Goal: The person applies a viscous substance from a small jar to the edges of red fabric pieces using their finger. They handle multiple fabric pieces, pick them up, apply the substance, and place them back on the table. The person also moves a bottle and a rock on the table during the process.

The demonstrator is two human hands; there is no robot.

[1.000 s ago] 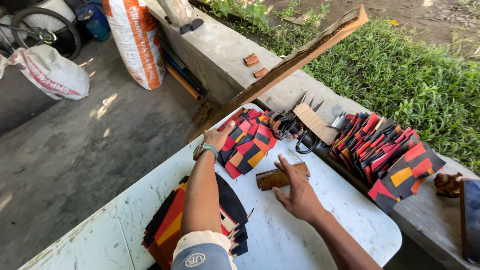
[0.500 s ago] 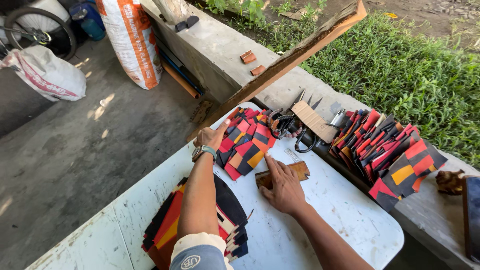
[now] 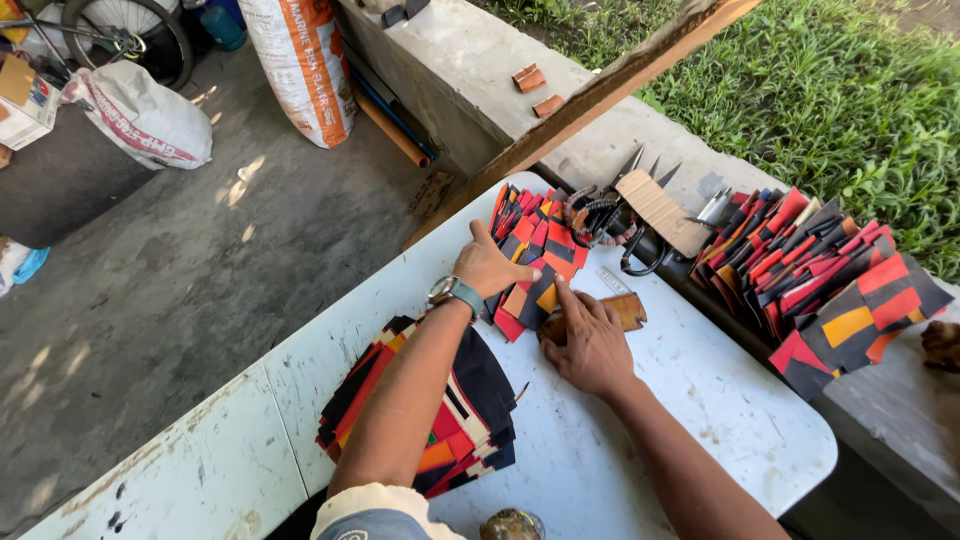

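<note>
One head-worn camera looks steeply down from close above the white counter (image 3: pixel 620 450), both forearms entering from the lower edge of the frame; concrete floor (image 3: pixel 200 270) fills the left, grass (image 3: pixel 850 90) the upper right

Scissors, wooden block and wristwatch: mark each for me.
scissors (image 3: pixel 640 252), head view, on the black handle loop.
wooden block (image 3: pixel 630 308), head view, on its bare right end.
wristwatch (image 3: pixel 447 291), head view, on its face.

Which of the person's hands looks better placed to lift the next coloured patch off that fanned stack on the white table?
Probably the left. The left hand already lies on the fanned stack of patches, fingers spread over the top pieces. The right hand lies flat beside the stack, over a small brown block, only its fingertips reaching the nearest patch.
</note>
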